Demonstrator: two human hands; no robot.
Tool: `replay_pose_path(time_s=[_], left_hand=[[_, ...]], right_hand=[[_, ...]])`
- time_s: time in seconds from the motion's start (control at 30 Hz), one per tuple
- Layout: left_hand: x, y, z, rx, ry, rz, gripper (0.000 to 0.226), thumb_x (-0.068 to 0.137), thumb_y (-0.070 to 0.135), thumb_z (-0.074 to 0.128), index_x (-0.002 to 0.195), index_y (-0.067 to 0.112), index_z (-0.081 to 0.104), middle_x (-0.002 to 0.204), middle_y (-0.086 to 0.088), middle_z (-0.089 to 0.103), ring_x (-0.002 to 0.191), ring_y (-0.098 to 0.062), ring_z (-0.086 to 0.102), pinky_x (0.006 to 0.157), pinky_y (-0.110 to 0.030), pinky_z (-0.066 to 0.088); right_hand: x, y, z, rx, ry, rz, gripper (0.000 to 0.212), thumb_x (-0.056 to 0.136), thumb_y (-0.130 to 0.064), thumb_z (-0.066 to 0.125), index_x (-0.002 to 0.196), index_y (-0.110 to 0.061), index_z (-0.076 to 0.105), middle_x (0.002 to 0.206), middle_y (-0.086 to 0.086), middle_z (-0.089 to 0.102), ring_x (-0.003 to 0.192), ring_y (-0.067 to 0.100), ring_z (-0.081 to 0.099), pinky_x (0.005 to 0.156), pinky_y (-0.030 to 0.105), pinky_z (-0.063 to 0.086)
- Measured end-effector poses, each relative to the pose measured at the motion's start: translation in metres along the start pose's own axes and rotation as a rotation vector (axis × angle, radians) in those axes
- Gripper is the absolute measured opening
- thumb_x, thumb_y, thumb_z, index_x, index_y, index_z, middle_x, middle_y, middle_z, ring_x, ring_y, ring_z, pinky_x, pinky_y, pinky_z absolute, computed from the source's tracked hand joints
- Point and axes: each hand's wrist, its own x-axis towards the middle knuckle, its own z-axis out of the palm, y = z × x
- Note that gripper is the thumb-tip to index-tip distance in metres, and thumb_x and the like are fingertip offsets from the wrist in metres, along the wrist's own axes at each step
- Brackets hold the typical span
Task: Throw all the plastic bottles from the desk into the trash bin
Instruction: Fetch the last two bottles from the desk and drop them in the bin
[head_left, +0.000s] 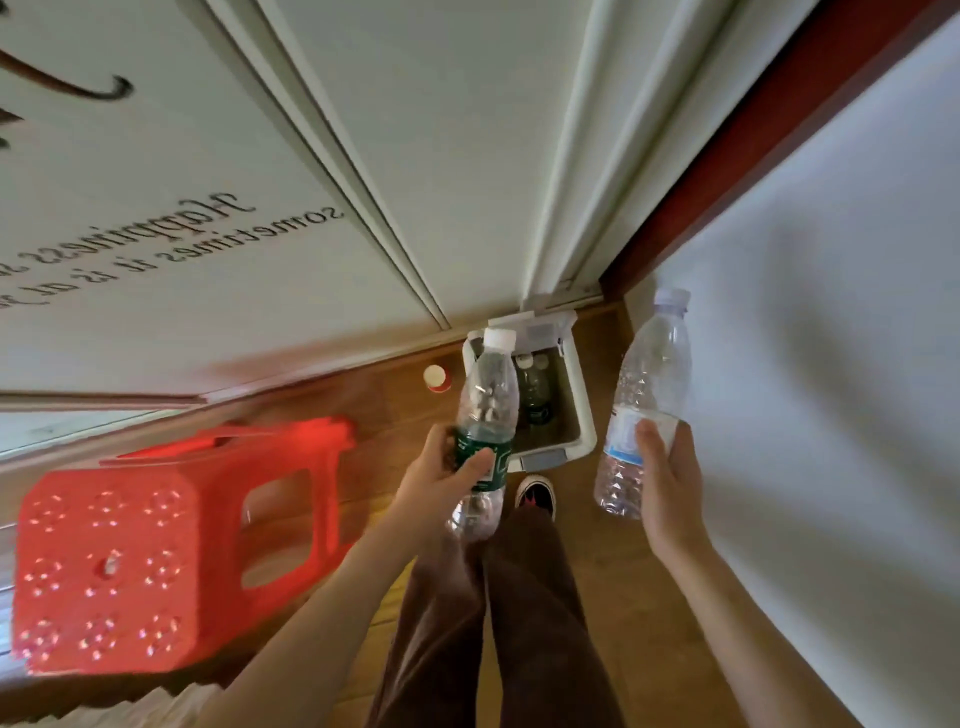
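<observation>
My left hand (447, 470) grips a clear plastic bottle with a green label and white cap (485, 410), held upright over the near edge of the bin. My right hand (667, 483) holds a second clear bottle with a blue-white label and pale purple cap (647, 395), to the right of the bin. The white trash bin (582, 395) stands on the wooden floor in the corner with its lid up. At least two bottles lie inside the bin (535, 389). My shoe (535, 496) rests on the bin's pedal.
A red plastic stool (145, 566) stands at the left. A small red and white cup (436, 378) sits on the floor left of the bin. White sliding doors rise behind the bin and a white wall (831, 364) runs along the right.
</observation>
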Motion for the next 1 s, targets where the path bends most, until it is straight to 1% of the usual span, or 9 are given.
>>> replay_pose_path(time_s=[0.07, 0.13, 0.3, 0.43, 0.6, 0.73, 0.8, 0.9, 1.0], left_hand=[[0.045, -0.021, 0.021, 0.005, -0.042, 0.019, 0.044, 0.079, 0.044, 0.071, 0.113, 0.025, 0.051, 0.107, 0.003, 0.069, 0.1, -0.016, 0.068, 0.089, -0.042, 0.056], [0.086, -0.041, 0.042, 0.033, -0.075, 0.033, 0.062, 0.071, 0.053, 0.071, 0.119, 0.023, 0.047, 0.115, 0.002, 0.067, 0.106, -0.016, 0.066, 0.093, -0.044, 0.055], [0.168, -0.074, 0.09, 0.083, -0.11, 0.102, 0.047, 0.085, 0.03, 0.07, 0.119, 0.028, 0.038, 0.126, -0.002, 0.06, 0.112, -0.017, 0.062, 0.094, -0.039, 0.055], [0.21, -0.086, 0.104, 0.138, -0.041, 0.17, 0.048, 0.087, 0.026, 0.068, 0.116, 0.029, 0.029, 0.127, -0.002, 0.055, 0.111, -0.018, 0.057, 0.09, -0.035, 0.054], [0.229, -0.103, 0.11, 0.263, -0.101, 0.086, 0.047, 0.091, 0.026, 0.064, 0.121, 0.017, 0.03, 0.115, 0.001, 0.053, 0.097, -0.013, 0.057, 0.069, -0.015, 0.045], [0.237, -0.106, 0.114, 0.317, -0.133, -0.002, 0.041, 0.093, 0.024, 0.06, 0.114, 0.015, 0.026, 0.118, -0.013, 0.056, 0.088, -0.014, 0.058, 0.058, -0.016, 0.04], [0.24, -0.105, 0.115, 0.346, -0.143, -0.033, 0.045, 0.094, 0.024, 0.059, 0.121, 0.01, 0.027, 0.121, -0.018, 0.053, 0.096, -0.021, 0.058, 0.064, -0.021, 0.043], [0.243, -0.103, 0.115, 0.448, -0.155, -0.055, 0.056, 0.095, 0.026, 0.057, 0.133, 0.0, 0.025, 0.126, -0.024, 0.052, 0.11, -0.034, 0.057, 0.088, -0.037, 0.047], [0.248, -0.104, 0.115, 0.509, -0.128, -0.079, 0.071, 0.095, 0.028, 0.056, 0.143, -0.005, 0.016, 0.13, -0.03, 0.05, 0.115, -0.042, 0.053, 0.092, -0.043, 0.042]], right_hand=[[0.027, 0.035, 0.008, 0.026, -0.019, 0.014, 0.041, 0.098, -0.027, 0.047, 0.133, -0.008, 0.04, 0.104, 0.008, 0.061, 0.071, 0.0, 0.07, 0.052, 0.013, 0.053], [0.049, 0.068, 0.013, 0.055, -0.03, 0.03, 0.034, 0.098, -0.027, 0.046, 0.128, -0.012, 0.042, 0.101, 0.005, 0.061, 0.07, 0.002, 0.07, 0.052, 0.015, 0.055], [0.097, 0.128, 0.009, 0.097, 0.021, 0.024, 0.045, 0.096, -0.032, 0.046, 0.135, -0.009, 0.04, 0.109, 0.01, 0.061, 0.081, 0.013, 0.07, 0.058, 0.02, 0.058], [0.118, 0.147, 0.006, 0.092, 0.046, 0.0, 0.043, 0.098, -0.023, 0.044, 0.136, -0.005, 0.039, 0.101, 0.001, 0.063, 0.077, 0.004, 0.071, 0.057, 0.016, 0.055], [0.126, 0.146, 0.011, 0.102, 0.02, -0.002, 0.047, 0.095, -0.026, 0.046, 0.137, -0.004, 0.04, 0.106, 0.0, 0.062, 0.084, 0.004, 0.071, 0.063, 0.016, 0.056], [0.126, 0.144, 0.012, 0.096, 0.008, 0.01, 0.042, 0.098, -0.021, 0.044, 0.137, -0.005, 0.04, 0.106, -0.002, 0.064, 0.085, 0.003, 0.071, 0.064, 0.016, 0.057], [0.124, 0.142, 0.013, 0.097, 0.0, 0.022, 0.039, 0.099, -0.021, 0.044, 0.134, -0.005, 0.042, 0.105, -0.001, 0.064, 0.083, 0.003, 0.071, 0.063, 0.017, 0.058], [0.124, 0.14, 0.016, 0.09, -0.002, 0.031, 0.033, 0.099, -0.023, 0.044, 0.129, -0.011, 0.045, 0.104, -0.001, 0.064, 0.081, 0.002, 0.07, 0.064, 0.017, 0.058], [0.126, 0.139, 0.021, 0.095, -0.007, 0.026, 0.033, 0.099, -0.023, 0.045, 0.13, -0.015, 0.045, 0.108, -0.001, 0.064, 0.088, 0.006, 0.07, 0.069, 0.019, 0.059]])
